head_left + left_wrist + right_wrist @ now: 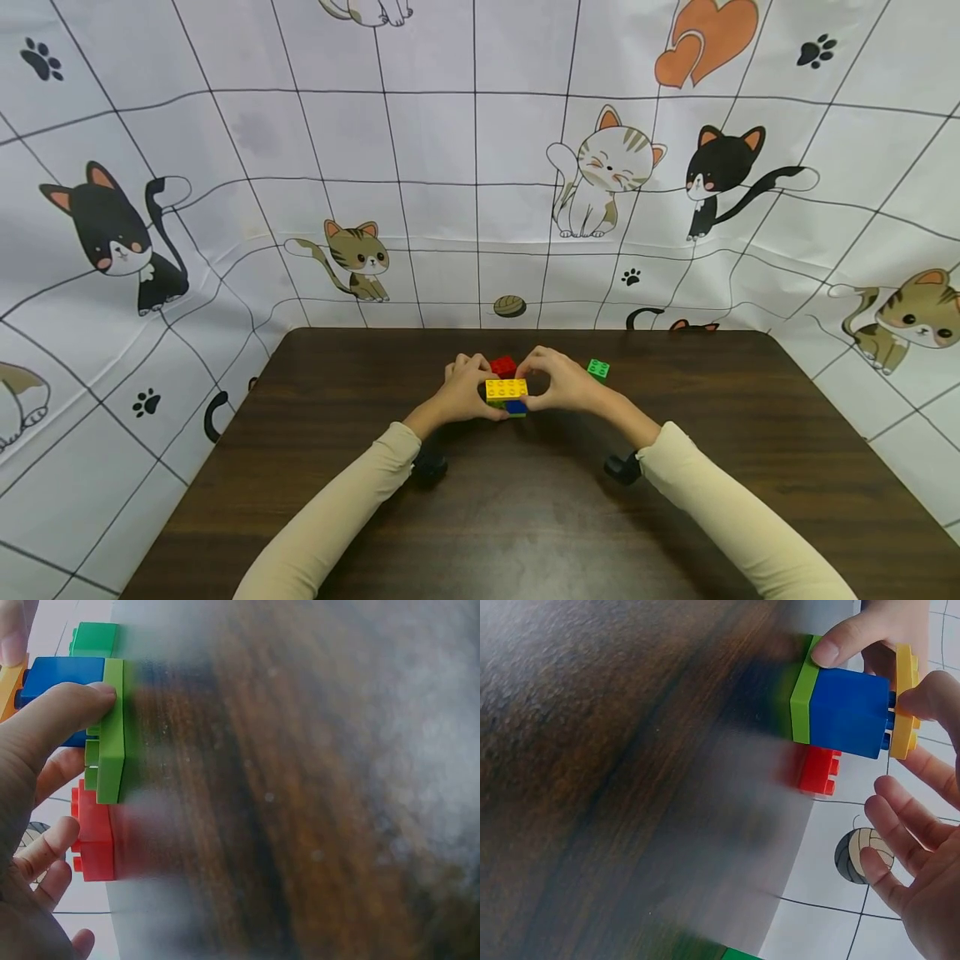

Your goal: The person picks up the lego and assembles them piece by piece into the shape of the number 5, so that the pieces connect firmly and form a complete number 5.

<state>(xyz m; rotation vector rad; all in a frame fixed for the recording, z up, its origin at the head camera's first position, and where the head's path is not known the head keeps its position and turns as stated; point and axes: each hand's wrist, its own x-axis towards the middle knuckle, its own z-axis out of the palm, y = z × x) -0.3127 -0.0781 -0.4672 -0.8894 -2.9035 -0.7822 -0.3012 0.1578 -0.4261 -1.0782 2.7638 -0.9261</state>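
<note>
Near the far side of the table, my left hand (463,390) grips a flat light-green building brick (111,765), thumb on its side. A blue brick (847,712) stands upright on that green one. Above it, my right hand (558,379) pinches a thin yellow brick (507,389) between thumb and a finger. In the right wrist view, the blue studs show in a narrow gap under the yellow brick. The right hand's other fingers are loosely spread. Just behind the stack lies a red brick (503,367), close to the left fingers.
A green brick (597,369) lies to the right, behind the right hand. The dark wooden table (495,517) ends at a white cloth (435,208) printed with cats. Black wrist-camera parts (622,468) hang under both wrists.
</note>
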